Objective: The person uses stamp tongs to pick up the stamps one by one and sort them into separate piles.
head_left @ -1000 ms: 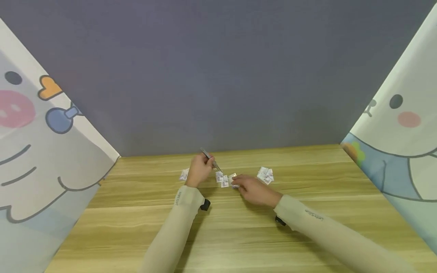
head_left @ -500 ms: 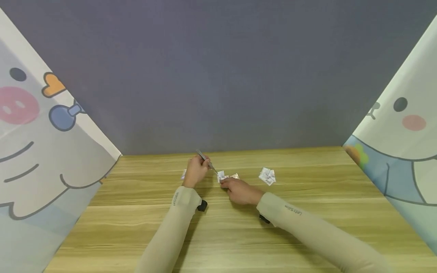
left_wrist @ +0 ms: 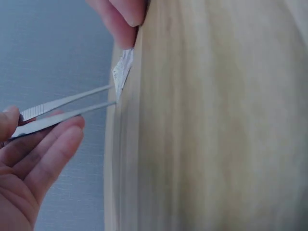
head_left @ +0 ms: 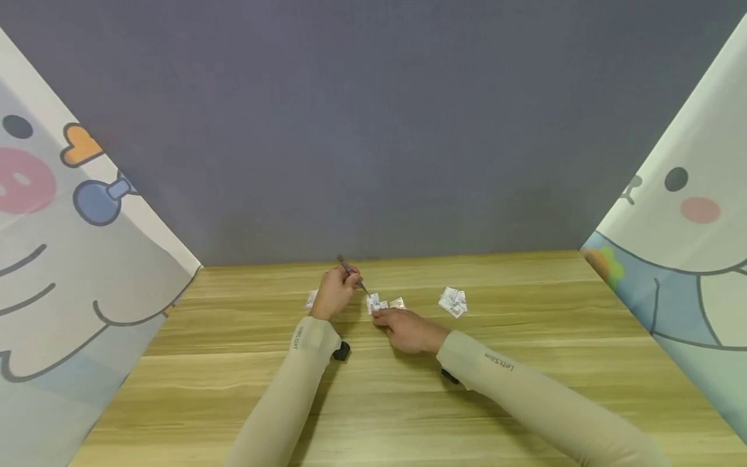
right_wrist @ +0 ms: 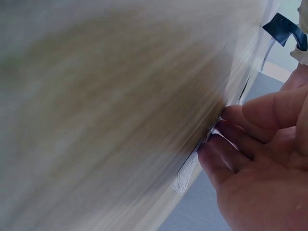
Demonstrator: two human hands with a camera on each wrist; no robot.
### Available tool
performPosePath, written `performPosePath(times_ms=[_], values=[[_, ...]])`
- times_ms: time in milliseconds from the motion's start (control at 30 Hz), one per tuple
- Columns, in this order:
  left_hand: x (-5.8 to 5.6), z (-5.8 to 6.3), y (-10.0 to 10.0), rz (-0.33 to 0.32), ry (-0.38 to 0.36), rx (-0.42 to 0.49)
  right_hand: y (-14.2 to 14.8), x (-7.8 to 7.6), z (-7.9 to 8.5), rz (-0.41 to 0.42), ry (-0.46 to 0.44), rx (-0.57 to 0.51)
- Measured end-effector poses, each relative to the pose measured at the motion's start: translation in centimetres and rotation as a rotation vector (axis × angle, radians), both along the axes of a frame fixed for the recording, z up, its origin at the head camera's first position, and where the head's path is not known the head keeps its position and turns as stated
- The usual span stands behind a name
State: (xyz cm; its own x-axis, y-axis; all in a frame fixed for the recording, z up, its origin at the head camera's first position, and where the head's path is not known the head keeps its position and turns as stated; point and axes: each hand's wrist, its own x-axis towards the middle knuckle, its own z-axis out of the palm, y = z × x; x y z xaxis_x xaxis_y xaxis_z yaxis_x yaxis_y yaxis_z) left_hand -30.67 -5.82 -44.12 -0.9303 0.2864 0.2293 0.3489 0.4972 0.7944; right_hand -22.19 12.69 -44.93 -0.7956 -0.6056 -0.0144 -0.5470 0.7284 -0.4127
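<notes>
In the head view my left hand holds grey metal tweezers, their tips right at a small white printed paper piece. The left wrist view shows the tweezers between thumb and fingers, with their two tips apart beside the corner of the paper piece. My right hand lies low over the table, its fingertips on the near side of the paper pieces and hiding part of them. Seen from the right wrist, slightly bent fingers rest at the edge of a flat paper piece.
Another paper piece lies just beyond the right hand. A small cluster of paper pieces sits farther right, and one more paper piece lies left of the left hand. A grey wall rises behind the wooden table.
My right hand has moved left along the paper pieces, from the right-hand piece to the middle ones. My left hand has shifted slightly left, with the tweezer tips staying by the leftmost middle piece.
</notes>
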Motion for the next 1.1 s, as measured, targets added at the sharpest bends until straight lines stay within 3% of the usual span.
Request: performPosePath(times_ms=[133, 767, 1100], values=[[-0.14, -0.09, 0.1, -0.027, -0.037, 0.009, 0.0, -0.02, -0.06, 0.008, 0.006, 0.011], [-0.23, -0.07, -0.08, -0.082, 0.025, -0.03, 0.05, 0.29, 0.07, 0.002, -0.015, 0.008], [0.34, -0.22, -0.2, -0.084, 0.051, 0.049, 0.08, 0.34, -0.21, -0.016, -0.024, -0.004]])
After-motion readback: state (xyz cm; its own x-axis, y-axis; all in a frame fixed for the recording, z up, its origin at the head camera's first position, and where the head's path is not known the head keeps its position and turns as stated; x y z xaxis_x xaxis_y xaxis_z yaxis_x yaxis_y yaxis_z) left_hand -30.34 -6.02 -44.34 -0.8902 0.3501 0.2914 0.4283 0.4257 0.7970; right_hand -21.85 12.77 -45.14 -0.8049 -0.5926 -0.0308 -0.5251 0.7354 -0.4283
